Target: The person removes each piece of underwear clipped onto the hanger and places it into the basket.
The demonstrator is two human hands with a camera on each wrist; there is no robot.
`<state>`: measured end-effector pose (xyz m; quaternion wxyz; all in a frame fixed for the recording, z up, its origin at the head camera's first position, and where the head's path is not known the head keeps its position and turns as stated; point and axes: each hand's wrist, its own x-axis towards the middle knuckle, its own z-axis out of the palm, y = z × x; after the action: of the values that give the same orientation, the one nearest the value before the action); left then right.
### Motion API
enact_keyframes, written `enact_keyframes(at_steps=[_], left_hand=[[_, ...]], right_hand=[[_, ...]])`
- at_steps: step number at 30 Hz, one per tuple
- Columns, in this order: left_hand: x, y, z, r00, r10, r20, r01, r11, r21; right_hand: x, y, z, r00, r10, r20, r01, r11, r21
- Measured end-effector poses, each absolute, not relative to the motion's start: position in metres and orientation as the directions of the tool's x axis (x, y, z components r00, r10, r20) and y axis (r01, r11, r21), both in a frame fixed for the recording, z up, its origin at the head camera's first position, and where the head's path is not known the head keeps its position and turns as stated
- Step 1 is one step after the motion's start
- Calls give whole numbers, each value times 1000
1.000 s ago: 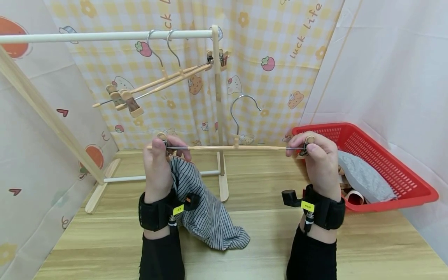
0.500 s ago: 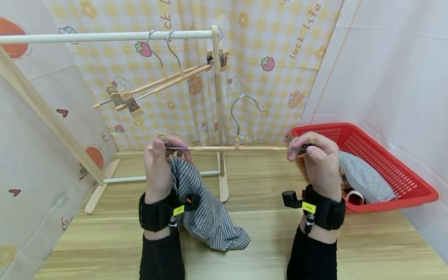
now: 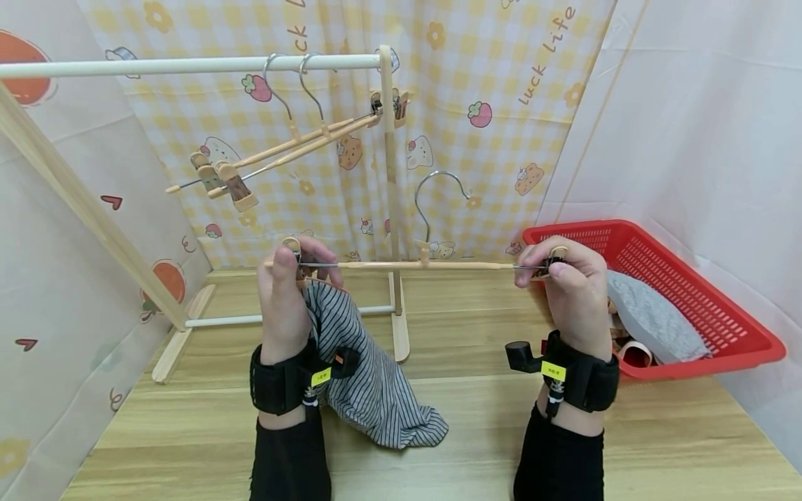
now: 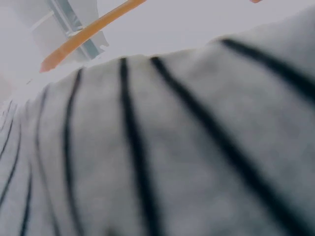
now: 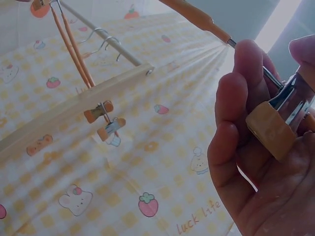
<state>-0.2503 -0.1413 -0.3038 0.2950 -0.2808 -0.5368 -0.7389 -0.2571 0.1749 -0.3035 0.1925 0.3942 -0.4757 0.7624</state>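
A clip hanger (image 3: 388, 265) with a beige bar and metal hook is held level between my two hands. My left hand (image 3: 282, 306) grips the clip at its left end. From there a grey cloth (image 3: 376, 390) with dark stripes hangs down onto the table; how the clip meets it is partly hidden by the fingers. The striped cloth (image 4: 172, 137) fills most of the left wrist view. At the other end my right hand (image 3: 573, 292) pinches the right clip (image 5: 273, 128) between thumb and fingers, and no cloth shows in that clip.
Two more clip hangers (image 3: 301, 142) hang on the white rail (image 3: 188, 66) of a wooden rack, behind and left of my hands. A red basket (image 3: 745, 358) with a grey fabric item (image 3: 654, 313) and other things stands at the right. A patterned curtain (image 3: 495, 153) closes the back.
Both hands and the hanger have drifted very slightly to the right. Each hand keeps its grip, and the cloth lies much as before.
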Motion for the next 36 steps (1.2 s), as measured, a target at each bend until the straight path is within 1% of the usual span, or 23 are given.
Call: enact_keyframes(at_steps=[7, 13, 17, 27, 36], left_hand=[[-250, -140, -301, -662, -170, 730, 738, -317, 596], [-250, -143, -301, -671, -141, 728, 722, -351, 596], [-249, -143, -300, -660, -128, 740, 733, -328, 596], [-251, -145, -300, -607, -68, 792, 772, -290, 566], [-252, -145, -301, -607, -34, 794, 765, -296, 572]], right_hand=[[-257, 175, -303, -623, -82, 778, -668, -463, -583], [-257, 176, -302, -631, -71, 773, -671, -451, -589], [-257, 176, -302, -637, -62, 768, -672, -444, -593], [-257, 178, -303, -645, -52, 763, -667, -450, -594], [-257, 180, -303, -653, -35, 757, -665, -453, -594]])
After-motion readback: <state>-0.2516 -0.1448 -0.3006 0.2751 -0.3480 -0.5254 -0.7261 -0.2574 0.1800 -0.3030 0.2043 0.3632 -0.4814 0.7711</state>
